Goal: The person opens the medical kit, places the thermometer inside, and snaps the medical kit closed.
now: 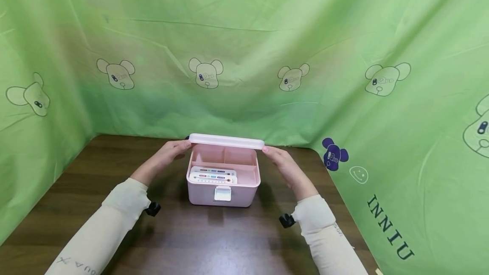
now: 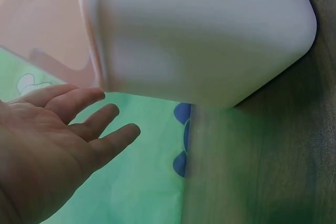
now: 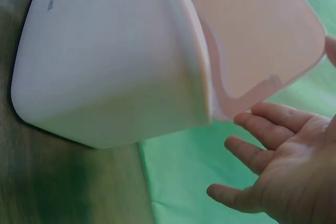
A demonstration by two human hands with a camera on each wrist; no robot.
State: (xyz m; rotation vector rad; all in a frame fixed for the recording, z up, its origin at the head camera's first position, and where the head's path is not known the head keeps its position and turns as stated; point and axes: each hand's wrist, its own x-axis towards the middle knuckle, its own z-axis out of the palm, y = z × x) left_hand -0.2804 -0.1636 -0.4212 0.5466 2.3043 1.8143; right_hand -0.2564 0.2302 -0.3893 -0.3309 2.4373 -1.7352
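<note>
A pink storage box [image 1: 198, 195] stands on the table with its lid [image 1: 226, 140] raised and leaning back. My left hand [image 1: 169, 155] touches the lid's left end, and my right hand [image 1: 287, 169] touches its right end. Fairly straight, spread fingers show in both wrist views, with the left hand [image 2: 63, 135] and the right hand [image 3: 283, 166] beside the box and lid. Inside, flat white cases [image 1: 213, 177] with small coloured markings lie in the front compartment. A white latch [image 1: 223, 193] is on the front wall.
The dark wooden table [image 1: 214, 241] runs under the box. Green cloth [image 1: 244, 109] printed with bear heads hangs behind it and along both sides. Black straps [image 1: 287, 220] show at the wrists.
</note>
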